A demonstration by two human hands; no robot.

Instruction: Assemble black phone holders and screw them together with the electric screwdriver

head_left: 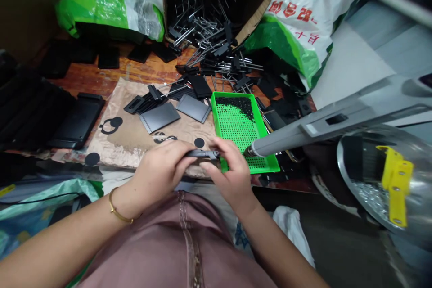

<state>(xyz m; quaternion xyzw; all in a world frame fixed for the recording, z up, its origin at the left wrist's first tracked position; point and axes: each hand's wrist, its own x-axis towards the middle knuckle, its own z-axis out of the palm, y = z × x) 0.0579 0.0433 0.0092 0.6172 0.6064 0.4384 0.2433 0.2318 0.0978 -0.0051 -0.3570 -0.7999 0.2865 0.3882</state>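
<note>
Close to the table's front edge, my left hand (165, 162) pinches the left end of a flat dark-grey plastic part (202, 155), seen nearly edge-on. My right hand (232, 168) has its thumb and fingers at the part's right end, closed around it; whether a small piece sits between them is hidden. Beyond my hands, two flat grey panels, one a nearer panel (160, 118) and the other a farther panel (193, 108), lie on a worn cardboard sheet (114, 99). Right of these stands a green perforated tray (232, 132) with small black pieces heaped at its far end.
A grey powered screwdriver (303, 130) slants in from the right over the tray. Metal rods with black ends spill from a cardboard box (256, 13). Black parts (76, 119) are stacked at left. A metal bowl (347, 180) with a yellow piece (398, 189) is at right.
</note>
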